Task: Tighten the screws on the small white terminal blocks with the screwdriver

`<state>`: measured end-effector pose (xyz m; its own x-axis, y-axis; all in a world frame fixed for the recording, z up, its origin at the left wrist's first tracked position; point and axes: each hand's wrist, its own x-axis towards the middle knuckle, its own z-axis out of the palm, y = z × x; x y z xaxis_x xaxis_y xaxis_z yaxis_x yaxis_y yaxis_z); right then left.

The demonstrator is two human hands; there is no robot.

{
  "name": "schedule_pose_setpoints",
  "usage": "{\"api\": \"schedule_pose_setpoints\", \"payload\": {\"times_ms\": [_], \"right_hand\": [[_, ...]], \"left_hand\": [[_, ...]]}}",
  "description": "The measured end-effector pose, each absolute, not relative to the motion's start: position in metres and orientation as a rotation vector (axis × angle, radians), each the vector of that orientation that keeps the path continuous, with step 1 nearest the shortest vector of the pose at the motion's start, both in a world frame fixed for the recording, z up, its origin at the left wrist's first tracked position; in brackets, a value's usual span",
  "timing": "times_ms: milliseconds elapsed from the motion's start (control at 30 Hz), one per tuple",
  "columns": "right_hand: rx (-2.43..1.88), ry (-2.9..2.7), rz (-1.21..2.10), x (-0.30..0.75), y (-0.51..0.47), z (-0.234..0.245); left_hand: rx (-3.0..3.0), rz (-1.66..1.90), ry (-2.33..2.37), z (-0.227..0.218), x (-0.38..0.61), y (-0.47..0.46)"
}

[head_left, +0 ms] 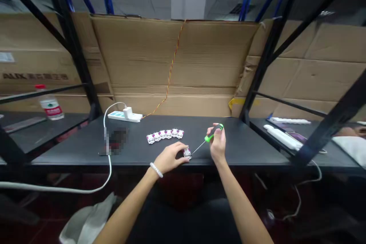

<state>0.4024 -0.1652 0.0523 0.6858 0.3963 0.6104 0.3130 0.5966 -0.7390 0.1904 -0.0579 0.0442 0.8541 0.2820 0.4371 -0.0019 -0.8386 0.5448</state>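
My left hand [170, 157] rests on the black table [251, 148] near its front edge, fingers closed round a small white and pink part [187, 153]. My right hand [217, 143] grips a screwdriver with a green and black handle [213, 134]; its thin shaft slants down left and its tip meets the small part. Just beyond, a curved row of several similar white and pink parts [165, 135] lies on the table.
A white power strip with a plugged charger [126, 115] and a white cable [107, 167] lie at the back left. A water bottle [50, 103] stands on the left table. Cardboard sheets [206, 65] wall the back. Black frame posts [259, 76] flank the table. White strips [281, 137] lie at right.
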Motion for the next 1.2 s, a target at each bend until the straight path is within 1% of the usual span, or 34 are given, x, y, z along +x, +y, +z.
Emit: {"api": "schedule_pose_setpoints", "payload": {"times_ms": [467, 700, 967, 1200], "right_hand": [[-1.024, -1.033, 0.03, 0.386, -0.17, 0.082], [-1.089, -1.195, 0.067, 0.371, -0.166, 0.098], [-1.061, -1.407, 0.145, 0.368, -0.164, 0.125], [-1.18, -1.324, -0.022, 0.364, -0.157, 0.134]], "left_hand": [[2.468, 0.711, 0.201, 0.043, 0.192, -0.058], [2.457, 0.743, 0.179, 0.041, 0.193, -0.056], [2.425, 0.766, 0.292, 0.038, 0.195, -0.051], [2.425, 0.763, 0.277, 0.035, 0.198, -0.048]]}}
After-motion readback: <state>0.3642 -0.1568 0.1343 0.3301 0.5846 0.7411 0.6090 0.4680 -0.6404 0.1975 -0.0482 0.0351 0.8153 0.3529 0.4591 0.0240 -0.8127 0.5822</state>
